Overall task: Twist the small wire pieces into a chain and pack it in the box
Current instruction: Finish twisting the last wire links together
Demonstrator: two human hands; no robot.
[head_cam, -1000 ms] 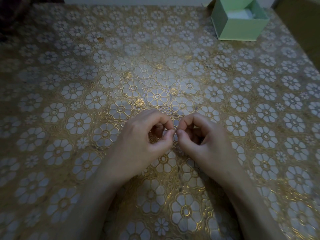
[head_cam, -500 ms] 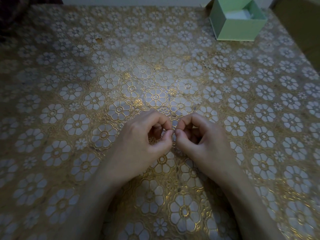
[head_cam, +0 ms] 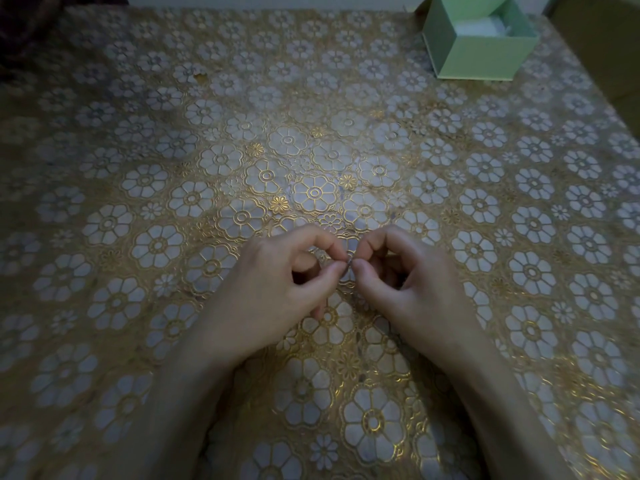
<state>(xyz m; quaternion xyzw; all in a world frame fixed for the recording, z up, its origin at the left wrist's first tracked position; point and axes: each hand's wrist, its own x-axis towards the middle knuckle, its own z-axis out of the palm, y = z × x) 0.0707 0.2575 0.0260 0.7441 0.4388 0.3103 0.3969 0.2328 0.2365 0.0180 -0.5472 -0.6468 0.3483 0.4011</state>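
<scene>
The table [head_cam: 104, 209] fills almost the whole view. It is covered with a cloth [head_cam: 519, 271] that has a pattern of white flowers with gold outlines. The light is dim, and the cloth shines most in the middle and near the lower edge.

The box [head_cam: 485, 57] stands at the far right corner of the table, well apart from the hands. It is pale green and open at the top, and something white lies inside it; I cannot tell what it is.

The 2 forearms come in from the lower edge of the view and lean toward each other. The left hand [head_cam: 266, 289] and the right hand [head_cam: 419, 289] meet above the middle of the table, a little below the center of the view. Their fingertips almost touch each other.

The fingers of the left hand are curled, and its thumb and index finger are pressed together in a pinch. The right hand is curled in the same way, with its thumb and index finger also pinching.

Between the 2 pinches is the wire [head_cam: 349, 264], a very small grey metal piece. Both hands hold it, one on each side. It is too small to tell its shape or whether it is 1 piece or more. I cannot tell if the hands rest on the cloth or are just above it.
</scene>
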